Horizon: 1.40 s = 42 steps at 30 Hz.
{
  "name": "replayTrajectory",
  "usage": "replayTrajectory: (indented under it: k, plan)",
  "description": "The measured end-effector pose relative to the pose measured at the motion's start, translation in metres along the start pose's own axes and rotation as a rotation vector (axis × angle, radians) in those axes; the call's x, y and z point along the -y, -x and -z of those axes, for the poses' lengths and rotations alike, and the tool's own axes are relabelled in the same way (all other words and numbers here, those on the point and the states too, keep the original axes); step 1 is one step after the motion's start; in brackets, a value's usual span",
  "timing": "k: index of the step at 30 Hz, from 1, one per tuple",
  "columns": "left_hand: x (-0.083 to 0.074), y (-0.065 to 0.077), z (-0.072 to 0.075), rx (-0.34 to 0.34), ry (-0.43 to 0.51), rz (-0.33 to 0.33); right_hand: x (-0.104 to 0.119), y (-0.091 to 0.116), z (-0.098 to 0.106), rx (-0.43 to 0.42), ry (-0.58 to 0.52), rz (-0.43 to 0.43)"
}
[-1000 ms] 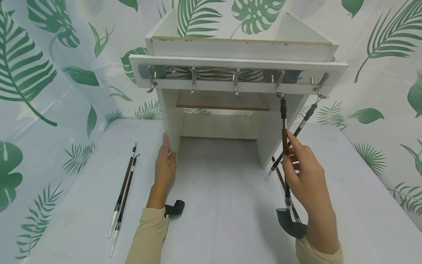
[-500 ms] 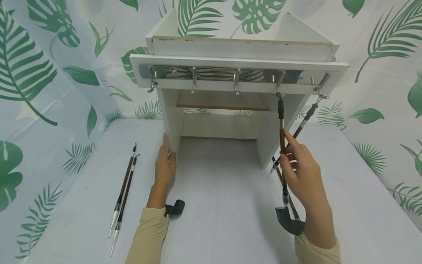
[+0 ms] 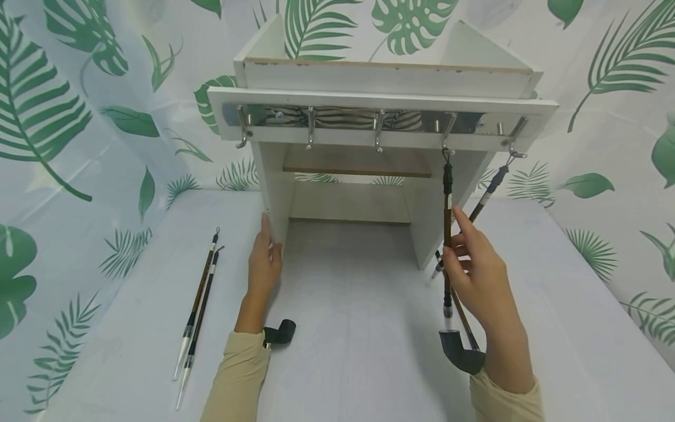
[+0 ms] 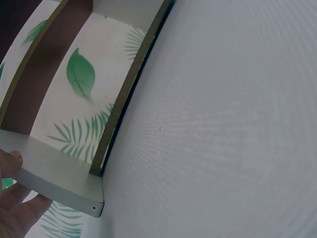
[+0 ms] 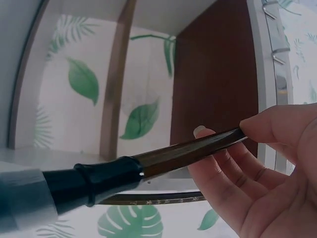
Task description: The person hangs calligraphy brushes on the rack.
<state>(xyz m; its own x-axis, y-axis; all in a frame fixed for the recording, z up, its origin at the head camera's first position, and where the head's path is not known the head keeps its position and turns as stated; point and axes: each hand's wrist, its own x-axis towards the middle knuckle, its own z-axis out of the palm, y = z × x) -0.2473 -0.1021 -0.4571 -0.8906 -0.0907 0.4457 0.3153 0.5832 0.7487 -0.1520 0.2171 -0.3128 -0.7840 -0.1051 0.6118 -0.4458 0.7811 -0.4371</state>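
In the head view my right hand [image 3: 480, 275] pinches the brown handle of a calligraphy brush [image 3: 447, 228] between thumb and fingers. Its cord loop is at the fourth hook [image 3: 448, 132] from the left, and the brush hangs almost straight down. The right wrist view shows the handle and black collar close up, thumb at one side, fingertips at the other. A second calligraphy brush [image 3: 487, 193] hangs slanted from the rightmost hook, partly behind my hand. My left hand [image 3: 263, 266] grips the front edge of the white stand's left side panel [image 4: 54, 173], thumb inside, fingers outside.
The white stand [image 3: 387, 76] carries a metal hook rail [image 3: 345, 119]; three hooks left of the brush hold nothing. Two capped brushes [image 3: 197, 310] lie on the table at left. Another brush [image 3: 463, 313] lies behind the right hand's brush. A black wrist camera [image 3: 461, 353] sits below it.
My right hand has moved a little left, and the held brush has swung left from a slight slant to nearly vertical under its hook. The left hand has stayed still.
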Motion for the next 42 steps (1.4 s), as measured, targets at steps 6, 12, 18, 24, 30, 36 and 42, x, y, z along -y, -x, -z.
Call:
replayTrajectory:
  k: [6, 12, 18, 24, 30, 36, 42]
  plan:
    - [0.000, 0.000, 0.000, 0.003, -0.007, 0.003, -0.004, 0.000, -0.003, 0.017, -0.012, 0.005]
    - [-0.003, 0.000, 0.001, 0.027, -0.004, 0.045, -0.012, -0.001, -0.008, 0.069, -0.137, -0.012]
    - [-0.002, 0.000, 0.001, 0.033, -0.001, 0.053, -0.015, -0.003, -0.013, 0.089, -0.240, -0.009]
    - [-0.002, 0.000, 0.001, 0.028, -0.010, 0.052, -0.020, -0.004, -0.017, 0.152, -0.277, -0.055]
    - [-0.002, -0.001, 0.001, 0.037, 0.000, 0.061, -0.030, -0.005, -0.026, 0.199, -0.289, -0.105]
    - [-0.003, -0.001, 0.001, 0.035, 0.003, 0.045, -0.038, -0.005, -0.036, 0.186, -0.263, -0.135]
    - [-0.003, 0.000, 0.001, 0.031, 0.005, 0.045, -0.047, -0.005, -0.047, 0.189, -0.218, -0.168]
